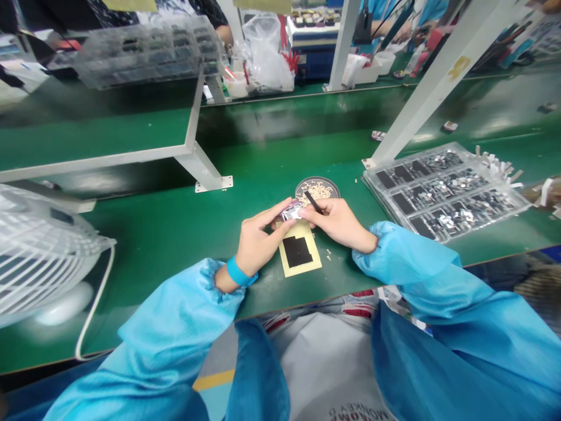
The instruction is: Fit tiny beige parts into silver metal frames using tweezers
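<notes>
One small device (292, 211) between left fingers (270, 215), right fingers (312, 217) at edge.

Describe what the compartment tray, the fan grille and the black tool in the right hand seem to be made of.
Compartment tray: probably clear, glossy rigid plastic; its see-through rim catches highlights.
Fan grille: likely white moulded plastic with a slight sheen; its slats are evenly coloured.
Black tool: dark, seemingly matte, perhaps plastic or coated metal; too small to tell which.

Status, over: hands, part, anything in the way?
Left hand holding small part. Right hand gripping slim black tool, close beside it. Yellow sheet below, round dish just beyond; no obstruction seen.
</notes>
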`<state>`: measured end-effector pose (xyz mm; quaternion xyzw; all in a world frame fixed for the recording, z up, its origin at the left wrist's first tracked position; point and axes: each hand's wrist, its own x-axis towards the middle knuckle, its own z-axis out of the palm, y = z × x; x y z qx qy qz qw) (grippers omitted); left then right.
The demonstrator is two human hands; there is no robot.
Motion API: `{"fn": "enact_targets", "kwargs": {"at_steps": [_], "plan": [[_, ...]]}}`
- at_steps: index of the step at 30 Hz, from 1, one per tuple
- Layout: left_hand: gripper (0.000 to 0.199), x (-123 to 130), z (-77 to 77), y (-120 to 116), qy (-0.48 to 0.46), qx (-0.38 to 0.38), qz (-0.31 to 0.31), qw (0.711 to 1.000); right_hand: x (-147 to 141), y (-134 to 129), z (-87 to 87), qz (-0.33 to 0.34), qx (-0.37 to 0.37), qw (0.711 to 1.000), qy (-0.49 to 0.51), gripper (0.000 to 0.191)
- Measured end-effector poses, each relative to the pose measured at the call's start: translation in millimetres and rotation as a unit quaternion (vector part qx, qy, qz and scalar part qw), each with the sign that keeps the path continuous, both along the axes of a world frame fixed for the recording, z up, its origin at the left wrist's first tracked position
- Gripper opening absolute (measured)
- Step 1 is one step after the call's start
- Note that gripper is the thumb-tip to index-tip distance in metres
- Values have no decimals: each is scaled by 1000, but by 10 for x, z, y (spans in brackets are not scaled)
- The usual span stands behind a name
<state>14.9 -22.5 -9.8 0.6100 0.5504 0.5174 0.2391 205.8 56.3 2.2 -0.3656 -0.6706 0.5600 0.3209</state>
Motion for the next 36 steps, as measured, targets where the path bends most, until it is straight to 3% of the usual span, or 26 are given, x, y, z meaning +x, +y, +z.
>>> {"fn": "enact_targets", "kwargs": {"at_steps": [4, 6, 9, 19, 24, 30, 36], "plan": [[53, 32, -8, 21, -168, -71, -32, 983, -19, -2, -70, -48, 65, 995, 54, 36], [57, 49, 1, 30, -245, -93, -63, 963, -25, -5, -77, -42, 75, 993, 81, 40], [56, 66, 21, 39, -287, -101, -80, 949, -28, -6, -63, -10, 52, 993, 101, 41], [46, 75, 20, 17, -268, -86, -85, 956, -69, -18, -126, 12, -26, 987, 157, 42], [36, 96, 35, 21, -231, -41, -81, 969, -95, -34, -105, 26, -34, 993, 113, 37], [32, 54, 10, 13, -221, -82, -85, 968, -80, -38, -68, 8, -44, 996, 83, 43], [36, 74, -20, 4, -77, -75, -57, 993, -78, -31, -89, 0, 6, 997, 72, 42]]}}
